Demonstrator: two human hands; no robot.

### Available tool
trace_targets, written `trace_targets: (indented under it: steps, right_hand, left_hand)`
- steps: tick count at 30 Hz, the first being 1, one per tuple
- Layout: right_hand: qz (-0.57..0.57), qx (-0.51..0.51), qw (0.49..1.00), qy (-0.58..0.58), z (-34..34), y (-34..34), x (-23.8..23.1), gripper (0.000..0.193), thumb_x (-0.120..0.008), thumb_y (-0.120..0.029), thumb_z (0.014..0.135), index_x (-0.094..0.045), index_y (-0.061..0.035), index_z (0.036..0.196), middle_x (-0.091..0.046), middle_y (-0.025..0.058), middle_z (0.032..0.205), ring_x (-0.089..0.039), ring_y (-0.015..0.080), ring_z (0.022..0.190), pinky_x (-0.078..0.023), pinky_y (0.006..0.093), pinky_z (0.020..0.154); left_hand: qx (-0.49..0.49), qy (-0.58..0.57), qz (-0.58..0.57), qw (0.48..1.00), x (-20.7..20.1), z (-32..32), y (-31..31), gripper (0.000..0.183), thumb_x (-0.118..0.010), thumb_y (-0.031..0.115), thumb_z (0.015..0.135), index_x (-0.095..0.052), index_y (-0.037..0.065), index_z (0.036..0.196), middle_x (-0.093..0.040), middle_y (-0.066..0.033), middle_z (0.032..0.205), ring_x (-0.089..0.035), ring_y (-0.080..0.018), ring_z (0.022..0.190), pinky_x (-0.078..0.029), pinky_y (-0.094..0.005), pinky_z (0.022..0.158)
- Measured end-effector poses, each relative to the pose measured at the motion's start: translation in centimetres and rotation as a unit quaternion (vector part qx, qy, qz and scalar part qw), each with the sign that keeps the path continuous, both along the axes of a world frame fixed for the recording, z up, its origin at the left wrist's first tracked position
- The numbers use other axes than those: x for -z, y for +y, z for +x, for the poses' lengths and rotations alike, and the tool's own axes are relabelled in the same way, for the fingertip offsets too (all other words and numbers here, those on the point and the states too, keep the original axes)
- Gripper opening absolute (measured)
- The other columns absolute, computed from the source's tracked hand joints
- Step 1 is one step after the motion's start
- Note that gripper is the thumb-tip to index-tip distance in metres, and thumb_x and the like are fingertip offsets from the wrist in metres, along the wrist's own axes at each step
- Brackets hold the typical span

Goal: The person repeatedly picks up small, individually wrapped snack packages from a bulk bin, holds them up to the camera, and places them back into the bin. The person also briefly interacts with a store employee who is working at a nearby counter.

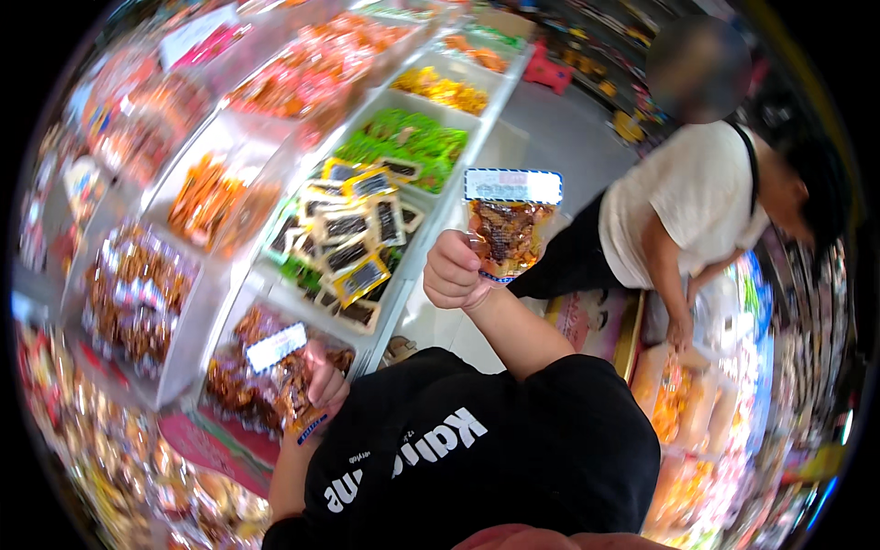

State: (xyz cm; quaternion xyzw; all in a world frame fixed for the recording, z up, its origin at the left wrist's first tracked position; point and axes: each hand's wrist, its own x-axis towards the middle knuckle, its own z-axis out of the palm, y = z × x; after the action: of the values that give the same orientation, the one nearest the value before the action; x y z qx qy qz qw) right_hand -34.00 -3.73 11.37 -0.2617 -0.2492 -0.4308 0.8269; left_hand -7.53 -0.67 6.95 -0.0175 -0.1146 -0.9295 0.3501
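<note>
In my right hand [454, 270], fingers closed, is a small clear snack packet [509, 231] with a white label across its top and brown-orange food inside. It is held upright, away from the counter. My left hand [327, 380] is closed on the side of a similar snack packet [291, 390] with a white label and a blue-edged bottom. That packet is over the near bin, where several brown snack packets [236, 376] lie. Just beyond it, a bin of small dark-and-yellow sachets [353, 229] rests against green packets [403, 142].
More bins on the counter hold orange sticks [203, 197], pink-red packets [321, 64], yellow packets [442, 89] and brown packets [137, 298]. At right a person in a light shirt [683, 211] bends over another display with orange food packs [678, 399]. Shelves line the far side.
</note>
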Motion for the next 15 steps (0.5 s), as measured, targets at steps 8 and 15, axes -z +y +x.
trace_targets:
  steps: [8,15]
  right_hand:
    - [0.019,-0.371,0.928,-0.028,12.6,-4.9,3.5,0.026,-0.049,-0.029,0.083,-0.044,-0.0042,0.075,-0.026,-0.0068,0.043,-0.03,0.0042,0.03,-0.027,0.0193,0.034]
    - [0.117,-0.449,0.867,0.18,18.3,-4.2,4.6,0.032,-0.05,-0.035,0.079,-0.045,-0.0043,0.073,-0.031,-0.0035,0.044,-0.031,0.0073,0.034,-0.026,0.022,0.036]
  left_hand:
    - [-0.137,0.039,-0.03,0.989,1.2,4.1,0.9,0.029,-0.045,0.025,0.084,-0.046,-0.002,0.094,-0.044,-0.004,0.047,-0.041,-0.0114,0.039,-0.028,-0.0218,0.037]
    - [-0.19,0.16,-0.017,0.969,1.0,6.8,3.0,0.024,-0.042,0.022,0.086,-0.044,0.0,0.094,-0.044,-0.003,0.049,-0.038,-0.0095,0.039,-0.03,-0.0212,0.041]
